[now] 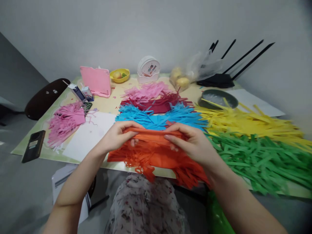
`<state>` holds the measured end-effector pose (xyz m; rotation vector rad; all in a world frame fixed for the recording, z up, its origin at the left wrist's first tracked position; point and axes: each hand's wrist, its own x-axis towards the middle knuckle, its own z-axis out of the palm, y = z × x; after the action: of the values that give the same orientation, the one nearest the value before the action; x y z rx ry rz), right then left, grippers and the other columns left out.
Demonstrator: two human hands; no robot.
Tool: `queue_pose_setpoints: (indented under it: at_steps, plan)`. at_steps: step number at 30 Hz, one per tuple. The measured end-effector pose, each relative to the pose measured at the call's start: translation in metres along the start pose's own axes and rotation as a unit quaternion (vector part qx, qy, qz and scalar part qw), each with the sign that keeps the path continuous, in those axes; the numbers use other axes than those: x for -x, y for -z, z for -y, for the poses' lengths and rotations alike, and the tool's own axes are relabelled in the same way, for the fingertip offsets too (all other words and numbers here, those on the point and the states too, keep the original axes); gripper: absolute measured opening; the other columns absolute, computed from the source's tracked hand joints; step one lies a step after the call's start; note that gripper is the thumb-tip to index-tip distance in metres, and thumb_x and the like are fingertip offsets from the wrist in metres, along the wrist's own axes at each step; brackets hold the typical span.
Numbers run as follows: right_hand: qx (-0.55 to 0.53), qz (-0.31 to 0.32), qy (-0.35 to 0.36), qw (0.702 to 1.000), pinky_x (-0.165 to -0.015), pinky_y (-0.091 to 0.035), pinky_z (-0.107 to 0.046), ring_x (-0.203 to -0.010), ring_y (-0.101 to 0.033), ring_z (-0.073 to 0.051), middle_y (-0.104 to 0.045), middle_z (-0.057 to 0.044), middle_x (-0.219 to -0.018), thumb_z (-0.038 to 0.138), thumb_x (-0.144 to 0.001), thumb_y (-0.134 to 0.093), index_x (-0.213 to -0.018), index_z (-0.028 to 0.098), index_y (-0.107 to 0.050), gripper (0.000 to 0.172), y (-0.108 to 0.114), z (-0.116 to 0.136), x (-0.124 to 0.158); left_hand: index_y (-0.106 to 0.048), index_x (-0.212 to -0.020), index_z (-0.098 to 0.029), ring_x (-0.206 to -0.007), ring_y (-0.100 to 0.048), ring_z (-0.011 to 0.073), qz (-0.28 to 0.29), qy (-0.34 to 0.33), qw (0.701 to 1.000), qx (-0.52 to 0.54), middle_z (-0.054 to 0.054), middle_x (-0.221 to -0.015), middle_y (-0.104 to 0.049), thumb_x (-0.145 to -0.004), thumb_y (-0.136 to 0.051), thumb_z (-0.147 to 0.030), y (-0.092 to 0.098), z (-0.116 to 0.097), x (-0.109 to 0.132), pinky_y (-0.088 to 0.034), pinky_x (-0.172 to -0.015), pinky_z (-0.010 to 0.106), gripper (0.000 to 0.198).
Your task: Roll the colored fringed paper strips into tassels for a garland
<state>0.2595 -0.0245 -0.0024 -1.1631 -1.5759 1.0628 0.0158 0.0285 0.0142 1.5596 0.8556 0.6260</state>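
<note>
An orange fringed sheet (158, 156), paper or thin fabric, is stretched between my hands at the table's front edge. My left hand (120, 136) pinches its folded upper edge on the left, and my right hand (186, 139) pinches the same edge on the right. Cut strips of the orange sheet droop toward my lap on both sides. Just behind it lies a blue fringed bundle (158, 121). Beyond the blue one are a dark red fringed bundle (156, 106) and a pink fringed bundle (148, 91).
Right of my hands spread green strips (253, 159) and yellow strips (248, 123). To the left are another pink bundle (67, 122), white paper (90, 138) and a phone (33, 146). Along the back stand a pink tablet case (96, 80), a yellow bowl (125, 72) and a router (216, 81).
</note>
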Motion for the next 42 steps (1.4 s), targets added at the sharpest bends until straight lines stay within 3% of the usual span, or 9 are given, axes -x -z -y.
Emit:
queue_pose_setpoints:
  at_steps: [6,12,16,23,27,29,32,36,42]
  plan:
    - [-0.098,-0.018,0.021,0.995,-0.048,-0.046,-0.021,-0.051,-0.056,-0.009,-0.063,0.000,-0.065,0.026,-0.084,-0.066,-0.078,0.019,-0.071,0.010,-0.003,-0.008,0.008,-0.071,-0.084,-0.014,-0.064,-0.066,0.0132,-0.035,-0.086,0.992,0.086,0.001,-0.059,-0.063,-0.083,-0.054,-0.013,-0.007,0.015,0.007,-0.051,-0.067,0.024,0.017]
    - [-0.077,-0.016,0.045,0.996,-0.055,-0.048,-0.024,-0.061,-0.058,-0.013,-0.063,-0.001,-0.072,0.028,-0.088,-0.060,-0.079,0.021,-0.069,0.014,-0.003,-0.015,0.007,-0.069,-0.083,-0.014,-0.069,-0.064,0.0145,-0.019,-0.115,0.989,0.087,0.003,-0.071,-0.065,-0.087,-0.059,-0.024,-0.008,0.021,0.009,-0.050,-0.069,0.027,0.015]
    - [0.009,-0.042,0.064,0.997,-0.062,-0.050,-0.025,-0.068,-0.061,-0.015,-0.064,-0.002,-0.075,0.030,-0.087,-0.062,-0.077,0.021,-0.063,0.014,-0.006,-0.014,0.008,-0.065,-0.069,-0.014,-0.067,-0.057,0.0129,-0.060,-0.142,0.988,-0.027,0.003,-0.069,-0.063,-0.086,-0.066,-0.031,-0.011,0.015,0.011,-0.044,-0.063,0.024,0.024]
    - [0.191,-0.065,0.063,0.977,-0.084,-0.051,-0.031,-0.097,-0.068,-0.021,-0.073,-0.005,-0.105,0.026,-0.089,-0.059,-0.105,0.022,-0.066,0.018,-0.012,-0.007,0.015,-0.041,-0.054,-0.017,-0.056,-0.046,0.0089,-0.087,-0.263,0.941,-0.194,-0.004,-0.055,-0.045,-0.086,-0.065,-0.022,-0.018,0.017,0.015,-0.037,-0.057,0.022,0.040]
    - [0.204,-0.067,0.062,0.975,-0.077,-0.050,-0.029,-0.086,-0.068,-0.019,-0.072,-0.003,-0.090,0.025,-0.090,-0.058,-0.088,0.022,-0.065,0.008,-0.009,-0.001,0.018,-0.060,-0.083,-0.017,-0.065,-0.054,0.0101,-0.103,-0.225,0.939,-0.240,0.000,-0.074,-0.061,-0.085,-0.067,-0.023,-0.016,0.019,0.016,-0.041,-0.061,0.021,0.009]
    - [0.189,-0.066,0.062,0.978,-0.079,-0.050,-0.029,-0.090,-0.067,-0.019,-0.071,-0.004,-0.095,0.025,-0.089,-0.058,-0.087,0.022,-0.062,0.005,-0.008,0.000,0.019,-0.064,-0.103,-0.018,-0.077,-0.061,0.0127,-0.087,-0.194,0.944,-0.253,0.004,-0.091,-0.068,-0.086,-0.066,-0.025,-0.015,0.017,0.015,-0.045,-0.069,0.022,0.018]
    - [0.147,-0.049,0.030,0.987,-0.072,-0.051,-0.028,-0.080,-0.067,-0.018,-0.071,-0.003,-0.088,0.027,-0.089,-0.059,-0.088,0.022,-0.060,0.006,-0.008,-0.001,0.020,-0.068,-0.091,-0.017,-0.081,-0.064,0.0146,-0.061,-0.151,0.958,-0.237,0.004,-0.088,-0.071,-0.089,-0.063,-0.025,-0.014,0.015,0.014,-0.047,-0.074,0.024,0.009]
    - [0.072,-0.039,-0.006,0.997,-0.060,-0.051,-0.025,-0.061,-0.064,-0.014,-0.072,-0.002,-0.078,0.028,-0.088,-0.061,-0.094,0.022,-0.068,0.012,-0.009,-0.004,0.022,-0.062,-0.083,-0.015,-0.070,-0.068,0.0143,-0.033,-0.069,0.995,-0.066,0.003,-0.075,-0.071,-0.091,-0.060,-0.027,-0.019,0.015,0.015,-0.051,-0.069,0.025,0.014]
    - [-0.034,-0.054,0.006,0.998,-0.059,-0.052,-0.023,-0.064,-0.065,-0.013,-0.074,-0.002,-0.079,0.018,-0.085,-0.060,-0.092,0.025,-0.078,0.021,-0.009,-0.011,0.022,-0.069,-0.102,-0.013,-0.064,-0.070,0.0130,0.005,-0.039,0.992,0.120,0.003,-0.073,-0.072,-0.090,-0.062,-0.023,-0.021,0.021,0.015,-0.054,-0.065,0.024,0.017]
